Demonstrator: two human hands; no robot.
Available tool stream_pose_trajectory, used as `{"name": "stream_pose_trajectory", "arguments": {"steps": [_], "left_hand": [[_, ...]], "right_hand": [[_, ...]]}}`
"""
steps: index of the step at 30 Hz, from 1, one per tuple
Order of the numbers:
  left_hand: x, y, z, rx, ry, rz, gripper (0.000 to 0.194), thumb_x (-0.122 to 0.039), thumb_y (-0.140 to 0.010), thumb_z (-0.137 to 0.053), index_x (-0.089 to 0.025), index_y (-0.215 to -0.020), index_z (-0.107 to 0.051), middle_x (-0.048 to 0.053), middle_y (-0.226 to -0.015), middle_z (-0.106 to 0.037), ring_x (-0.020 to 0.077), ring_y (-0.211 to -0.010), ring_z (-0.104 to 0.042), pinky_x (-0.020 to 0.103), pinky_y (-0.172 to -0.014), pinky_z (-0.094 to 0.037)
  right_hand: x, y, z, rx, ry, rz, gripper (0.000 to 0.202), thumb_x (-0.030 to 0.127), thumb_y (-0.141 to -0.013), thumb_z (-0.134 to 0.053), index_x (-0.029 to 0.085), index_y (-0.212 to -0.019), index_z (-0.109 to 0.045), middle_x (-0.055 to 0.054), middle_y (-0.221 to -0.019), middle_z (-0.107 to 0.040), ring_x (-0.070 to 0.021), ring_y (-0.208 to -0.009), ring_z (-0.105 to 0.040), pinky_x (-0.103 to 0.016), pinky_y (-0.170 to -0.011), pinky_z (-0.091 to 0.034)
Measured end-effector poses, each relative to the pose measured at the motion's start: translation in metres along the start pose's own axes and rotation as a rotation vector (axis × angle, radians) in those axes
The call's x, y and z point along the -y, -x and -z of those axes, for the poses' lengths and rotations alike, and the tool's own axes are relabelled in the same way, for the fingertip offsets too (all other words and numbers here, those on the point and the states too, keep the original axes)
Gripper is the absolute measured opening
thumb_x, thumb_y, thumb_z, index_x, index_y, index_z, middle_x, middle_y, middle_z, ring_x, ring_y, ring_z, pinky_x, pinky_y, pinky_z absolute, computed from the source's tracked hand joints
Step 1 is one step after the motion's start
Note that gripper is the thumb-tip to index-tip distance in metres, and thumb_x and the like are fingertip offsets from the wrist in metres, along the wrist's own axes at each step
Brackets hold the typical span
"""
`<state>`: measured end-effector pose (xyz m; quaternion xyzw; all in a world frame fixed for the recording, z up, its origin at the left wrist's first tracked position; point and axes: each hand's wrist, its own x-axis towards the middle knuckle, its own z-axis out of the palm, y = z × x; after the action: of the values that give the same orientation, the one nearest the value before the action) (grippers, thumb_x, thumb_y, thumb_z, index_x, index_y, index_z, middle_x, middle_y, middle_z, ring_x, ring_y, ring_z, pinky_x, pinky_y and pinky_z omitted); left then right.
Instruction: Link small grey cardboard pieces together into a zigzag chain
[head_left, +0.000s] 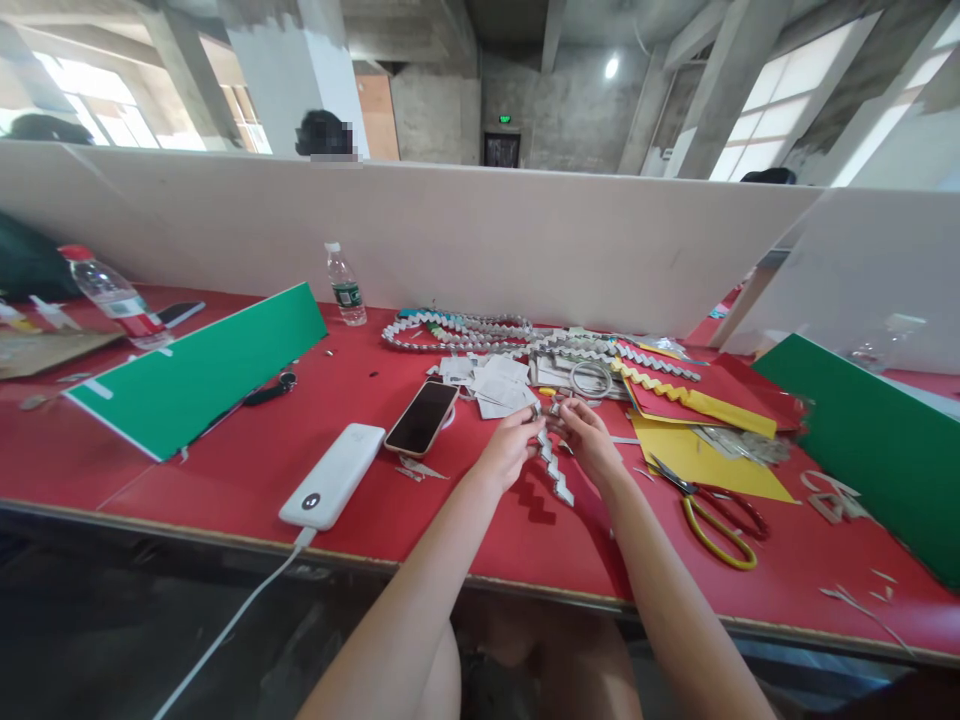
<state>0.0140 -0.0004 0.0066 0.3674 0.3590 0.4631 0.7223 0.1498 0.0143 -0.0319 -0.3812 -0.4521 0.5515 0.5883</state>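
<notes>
Above the red table, my left hand (516, 442) is closed on a short zigzag folded-paper chain (555, 470), which hangs down below the fingers in grey and white. Close beside it, my right hand (589, 435) pinches a small folded paper piece at the upper end of the chain. The fingers partly cover whether that piece is joined to the chain. Just beyond my hands lie loose paper slips (501, 382) and a wire ring (591, 380). Long finished zigzag chains (465, 335) are heaped farther back, with a yellow zigzag strip (667, 388) to the right.
Yellow-and-red-handled scissors (716, 515) lie right of my forearm, by yellow paper (705, 455). On the left are a phone (422, 417), a cabled white power bank (334, 477) and a water bottle (346, 288). Green boards (217, 365) flank the space; a white partition (450, 240) stands behind.
</notes>
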Motion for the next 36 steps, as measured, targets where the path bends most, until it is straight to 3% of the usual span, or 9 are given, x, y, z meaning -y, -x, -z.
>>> {"name": "stream_pose_trajectory", "arguments": {"steps": [4, 8, 13, 16, 21, 27, 36], "left_hand": [[0.003, -0.001, -0.002, -0.051, 0.003, 0.013, 0.017, -0.016, -0.079, -0.052, -0.014, -0.091, -0.063, 0.005, -0.086, -0.063, 0.0083, -0.065, -0.054, 0.019, -0.059, -0.043], [0.007, -0.003, -0.001, -0.064, -0.094, -0.051, 0.021, -0.018, -0.079, -0.053, -0.014, -0.096, -0.063, 0.007, -0.092, -0.064, 0.0131, -0.075, -0.057, 0.024, -0.064, -0.047], [0.014, -0.009, 0.006, -0.246, -0.295, -0.191, 0.025, -0.023, -0.074, -0.061, -0.014, -0.096, -0.063, 0.01, -0.103, -0.064, 0.0204, -0.089, -0.059, 0.031, -0.077, -0.047], [0.02, -0.015, 0.01, -0.297, -0.409, -0.268, 0.023, -0.021, -0.075, -0.058, -0.015, -0.097, -0.063, 0.01, -0.104, -0.064, 0.0214, -0.097, -0.057, 0.032, -0.084, -0.044], [0.027, -0.022, 0.013, -0.32, -0.507, -0.248, 0.021, -0.02, -0.077, -0.054, -0.015, -0.096, -0.062, 0.01, -0.1, -0.064, 0.0201, -0.09, -0.059, 0.031, -0.08, -0.045], [0.032, -0.024, 0.012, -0.299, -0.519, -0.255, 0.022, -0.022, -0.077, -0.054, -0.015, -0.097, -0.062, 0.009, -0.094, -0.064, 0.0185, -0.082, -0.059, 0.03, -0.075, -0.046], [0.031, -0.019, -0.002, -0.305, -0.582, -0.329, 0.02, -0.021, -0.078, -0.052, -0.014, -0.095, -0.059, 0.009, -0.095, -0.064, 0.019, -0.088, -0.059, 0.03, -0.079, -0.044]], "right_hand": [[-0.001, -0.002, 0.002, -0.021, -0.042, -0.031, 0.022, 0.042, -0.073, -0.063, 0.025, -0.079, -0.052, -0.002, -0.091, -0.069, -0.0183, -0.084, -0.066, -0.033, -0.078, -0.05], [-0.002, -0.003, 0.002, -0.02, -0.059, -0.056, 0.022, 0.042, -0.073, -0.063, 0.025, -0.079, -0.051, -0.003, -0.095, -0.069, -0.0194, -0.085, -0.066, -0.034, -0.079, -0.051], [-0.005, -0.001, -0.001, 0.007, -0.075, -0.081, 0.026, 0.046, -0.072, -0.063, 0.024, -0.079, -0.05, -0.005, -0.09, -0.07, -0.0217, -0.084, -0.066, -0.038, -0.078, -0.051], [-0.006, -0.002, -0.002, -0.02, -0.053, -0.031, 0.025, 0.044, -0.071, -0.065, 0.025, -0.077, -0.05, -0.002, -0.086, -0.069, -0.02, -0.084, -0.066, -0.036, -0.079, -0.05], [-0.007, -0.005, 0.001, -0.068, -0.054, 0.028, 0.02, 0.035, -0.067, -0.068, 0.024, -0.074, -0.052, 0.0, -0.087, -0.066, -0.0161, -0.086, -0.063, -0.031, -0.084, -0.048], [-0.008, -0.001, -0.001, 0.005, -0.061, 0.003, 0.019, 0.021, -0.063, -0.069, 0.023, -0.07, -0.052, 0.002, -0.091, -0.064, -0.0155, -0.086, -0.061, -0.029, -0.08, -0.047], [-0.009, 0.0, 0.002, -0.069, -0.077, 0.016, 0.024, 0.02, -0.06, -0.073, 0.023, -0.075, -0.055, 0.003, -0.083, -0.062, -0.0127, -0.078, -0.06, -0.023, -0.071, -0.047]]}}
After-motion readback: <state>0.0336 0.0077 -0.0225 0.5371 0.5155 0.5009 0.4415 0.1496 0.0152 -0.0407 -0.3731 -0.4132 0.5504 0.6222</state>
